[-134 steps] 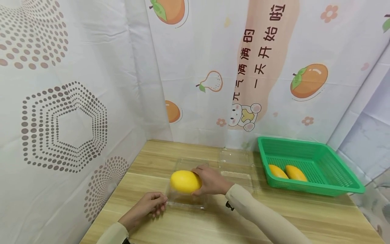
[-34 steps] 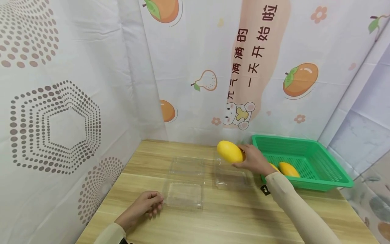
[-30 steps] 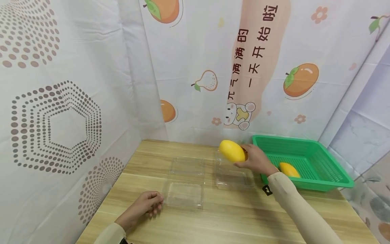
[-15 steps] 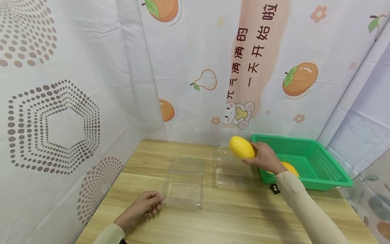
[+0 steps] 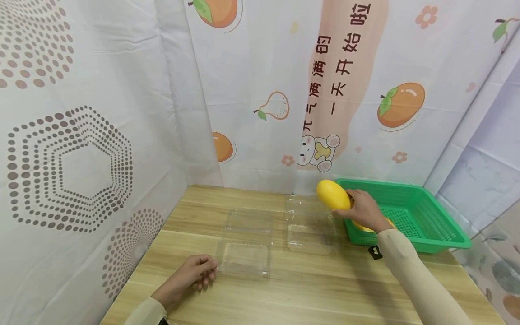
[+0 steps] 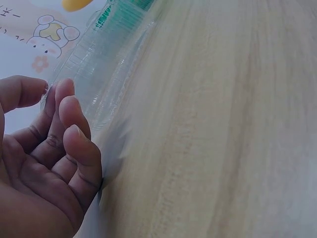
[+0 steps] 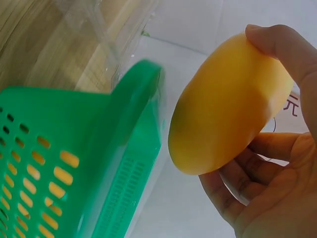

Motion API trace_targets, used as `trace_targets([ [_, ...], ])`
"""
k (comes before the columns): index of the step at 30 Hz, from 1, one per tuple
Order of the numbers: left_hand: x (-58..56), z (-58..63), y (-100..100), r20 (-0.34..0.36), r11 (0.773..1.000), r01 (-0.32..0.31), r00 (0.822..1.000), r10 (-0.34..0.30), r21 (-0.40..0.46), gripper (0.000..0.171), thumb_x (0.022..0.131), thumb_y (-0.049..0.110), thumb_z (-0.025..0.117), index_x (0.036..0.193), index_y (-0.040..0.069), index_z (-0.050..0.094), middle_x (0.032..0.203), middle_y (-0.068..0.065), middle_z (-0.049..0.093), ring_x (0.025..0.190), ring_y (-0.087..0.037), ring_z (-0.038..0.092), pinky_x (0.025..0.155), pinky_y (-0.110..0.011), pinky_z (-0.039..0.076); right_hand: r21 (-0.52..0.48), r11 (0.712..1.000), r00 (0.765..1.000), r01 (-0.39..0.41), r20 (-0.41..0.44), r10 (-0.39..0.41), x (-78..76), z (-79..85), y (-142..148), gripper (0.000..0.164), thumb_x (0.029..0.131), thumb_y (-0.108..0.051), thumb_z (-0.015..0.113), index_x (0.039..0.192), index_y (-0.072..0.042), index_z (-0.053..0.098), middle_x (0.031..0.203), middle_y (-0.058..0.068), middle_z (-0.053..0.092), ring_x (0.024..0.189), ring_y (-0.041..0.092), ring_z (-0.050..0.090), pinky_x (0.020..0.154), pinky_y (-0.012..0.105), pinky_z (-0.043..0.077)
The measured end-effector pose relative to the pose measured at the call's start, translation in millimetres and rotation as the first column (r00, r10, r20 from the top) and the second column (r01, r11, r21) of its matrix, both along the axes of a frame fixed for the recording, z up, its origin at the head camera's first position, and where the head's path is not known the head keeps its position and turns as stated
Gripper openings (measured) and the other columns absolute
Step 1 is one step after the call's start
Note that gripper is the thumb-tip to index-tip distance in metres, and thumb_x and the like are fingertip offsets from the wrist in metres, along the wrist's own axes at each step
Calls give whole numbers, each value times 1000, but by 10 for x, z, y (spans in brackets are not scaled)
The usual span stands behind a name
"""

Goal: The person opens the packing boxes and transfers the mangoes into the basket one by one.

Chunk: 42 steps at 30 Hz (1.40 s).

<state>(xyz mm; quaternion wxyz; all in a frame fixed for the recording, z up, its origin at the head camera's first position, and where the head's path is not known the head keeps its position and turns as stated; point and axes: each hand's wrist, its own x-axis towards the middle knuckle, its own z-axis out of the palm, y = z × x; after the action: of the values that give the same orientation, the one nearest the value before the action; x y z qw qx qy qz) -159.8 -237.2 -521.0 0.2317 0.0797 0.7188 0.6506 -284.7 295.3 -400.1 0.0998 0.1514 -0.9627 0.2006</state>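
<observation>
My right hand (image 5: 364, 211) grips a yellow mango (image 5: 334, 194) in the air beside the left rim of the green basket (image 5: 430, 246). The right wrist view shows the thumb on one side of the mango and the fingers on the other. More mangoes lie in the basket, partly hidden by the right hand. My left hand (image 5: 194, 274) is low at the near left corner of an open clear plastic box (image 5: 245, 259). In the left wrist view, its thumb and forefinger pinch the edge of that box; the other fingers curl loosely.
A second clear plastic box (image 5: 310, 237) lies open on the wooden table (image 5: 284, 298), between the first box and the basket. Patterned white curtains (image 5: 252, 149) hang behind and at the left of the table.
The mango, held over the left box at first, has been carried right past the second box to the basket's rim. My left hand has stayed at the box corner.
</observation>
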Motion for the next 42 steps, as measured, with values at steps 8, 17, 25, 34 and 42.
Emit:
trace_targets([
  [8, 1, -1, 4, 0, 1000, -10, 1000, 10, -6, 36, 107, 28, 57, 106, -7, 64, 86, -6, 67, 66, -11, 55, 54, -21, 49, -32, 999, 999, 40, 16, -39, -11, -28, 187, 77, 82, -54, 83, 124, 7, 64, 103, 17, 67, 84, 28, 57, 68, 41, 51],
  [17, 5, -11, 4, 3, 1000, -12, 1000, 12, -5, 37, 107, 29, 58, 106, -8, 63, 85, -6, 67, 64, -11, 55, 53, -21, 48, -38, 997, 998, 61, 23, -61, 40, 3, 360, 63, 84, -46, 84, 116, 6, 65, 94, 14, 67, 75, 25, 56, 61, 37, 47],
  [25, -7, -28, -3, -2, 1000, -13, 1000, 13, 1, 36, 107, 27, 57, 106, -9, 63, 85, -6, 66, 65, -11, 55, 54, -21, 48, -55, 994, 995, 93, 33, -92, 68, -29, 546, 56, 85, -48, 83, 103, 2, 64, 82, 9, 63, 67, 23, 52, 57, 35, 44],
  [34, 4, -26, -3, 0, 1000, -18, 1000, 18, -3, 36, 107, 28, 57, 103, -7, 64, 83, -5, 66, 65, -11, 54, 54, -21, 48, -47, 989, 990, 141, 23, -140, 128, -50, 790, 60, 87, -48, 81, 106, 6, 63, 80, 10, 63, 66, 24, 52, 56, 35, 43],
  [42, 8, -9, 6, 4, 1000, -21, 1000, 21, -1, 35, 107, 27, 57, 105, -8, 63, 84, -5, 66, 64, -11, 54, 53, -20, 48, -36, 984, 983, 177, 60, -175, 189, -56, 964, 57, 89, -49, 77, 103, 5, 62, 75, 7, 60, 64, 22, 52, 56, 36, 42],
])
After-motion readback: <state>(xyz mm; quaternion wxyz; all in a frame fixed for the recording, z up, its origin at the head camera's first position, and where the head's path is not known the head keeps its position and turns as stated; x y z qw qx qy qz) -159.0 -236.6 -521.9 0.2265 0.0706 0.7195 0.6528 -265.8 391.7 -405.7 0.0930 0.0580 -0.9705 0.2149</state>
